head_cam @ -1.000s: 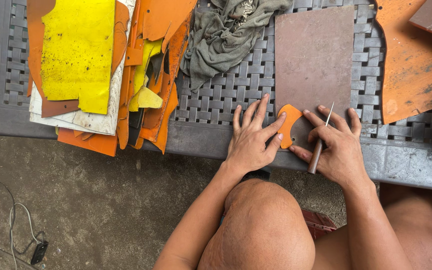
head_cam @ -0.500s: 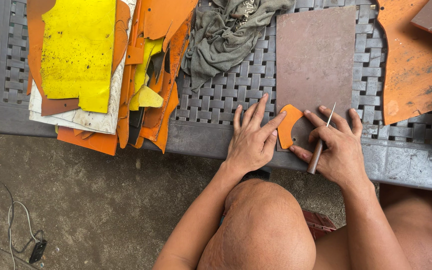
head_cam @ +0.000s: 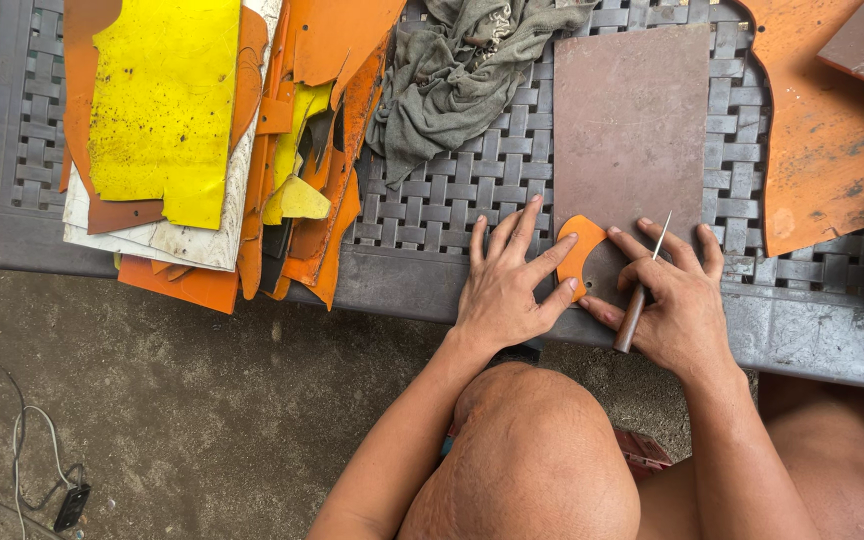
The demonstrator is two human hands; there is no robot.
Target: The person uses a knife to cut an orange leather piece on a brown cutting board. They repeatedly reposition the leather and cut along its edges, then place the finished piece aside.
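Left hand (head_cam: 508,290) spread flat, fingers pressing the small orange shape (head_cam: 579,253) down on the brown sheet (head_cam: 632,130) so nothing slips. Right hand (head_cam: 676,300) just beside, pinching a thin pointed tool (head_cam: 642,290), tip up, away from the shape.

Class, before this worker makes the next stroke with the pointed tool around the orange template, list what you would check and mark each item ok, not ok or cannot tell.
1. Orange template lies flat on the brown sheet: ok.
2. Left hand presses the template down, fingers spread: ok.
3. Right hand grips the pointed tool by its wooden handle: ok.
4. Tool tip set against the template's edge: not ok, the metal tip points up and away over the sheet.
5. Brown sheet fully supported by the woven table: ok.
6. Any line already marked on the sheet: cannot tell.
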